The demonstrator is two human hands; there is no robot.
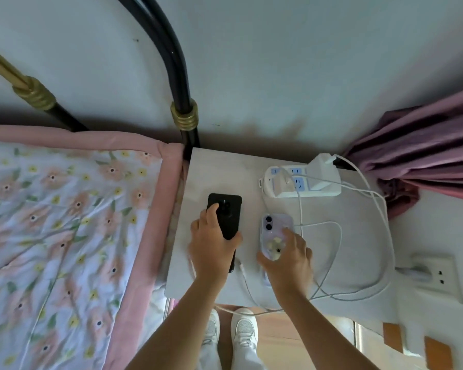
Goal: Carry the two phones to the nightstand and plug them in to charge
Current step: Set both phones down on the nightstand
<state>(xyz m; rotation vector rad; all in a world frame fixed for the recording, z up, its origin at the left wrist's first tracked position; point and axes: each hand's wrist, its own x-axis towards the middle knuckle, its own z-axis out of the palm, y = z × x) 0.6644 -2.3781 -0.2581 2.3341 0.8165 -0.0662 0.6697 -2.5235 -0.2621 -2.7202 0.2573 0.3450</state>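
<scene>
A black phone [229,217] lies face down on the white nightstand [217,172], and my left hand [211,247] grips its lower half, index finger stretched up toward the camera. A lilac phone [274,228] with a flower charm lies face down to its right, with my right hand [288,259] closed over its lower half. White charging cables [337,252] loop across the nightstand from two chargers in a white power strip [302,180]. One cable end [242,268] lies between the two phones near their lower ends.
A bed with a floral pink-edged quilt [64,222] adjoins the nightstand's left side, with a black and gold metal headboard [183,113] behind. A purple curtain [422,156] hangs at the right. A wall socket [436,276] is at the right. My white shoes [231,329] stand below.
</scene>
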